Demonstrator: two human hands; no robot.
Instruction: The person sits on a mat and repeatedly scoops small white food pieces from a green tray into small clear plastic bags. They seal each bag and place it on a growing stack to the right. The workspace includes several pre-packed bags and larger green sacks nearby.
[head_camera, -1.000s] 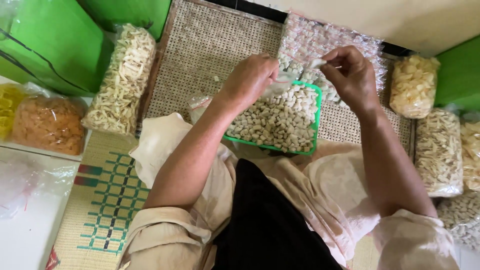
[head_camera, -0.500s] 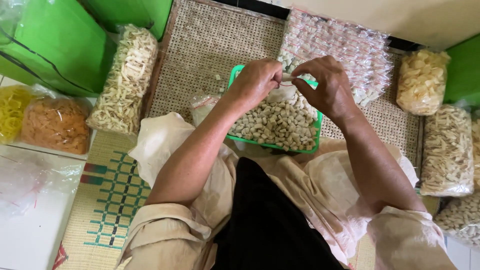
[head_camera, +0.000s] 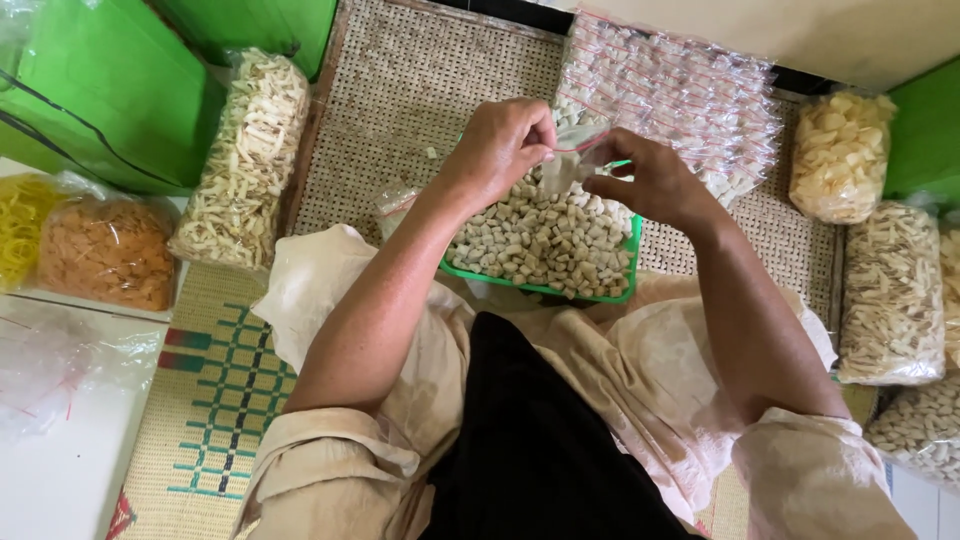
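Both hands, the left hand (head_camera: 500, 145) and the right hand (head_camera: 650, 185), pinch the top of a small clear bag (head_camera: 572, 160) directly above the green tray (head_camera: 632, 262) of pale snack pieces (probably so spilled pieces fall back in).

Both hands, left hand (head_camera: 500, 148) and right hand (head_camera: 650, 185), pinch what seems a small clear bag (head_camera: 572, 158)

Woven rattan mat (head_camera: 420, 80), green tray (head_camera: 632, 262), stacked small snack bags (head_camera: 690, 100)

Far rim of the green tray (head_camera: 628, 262) behind the hands (head_camera: 580, 165), pouch contents unclear
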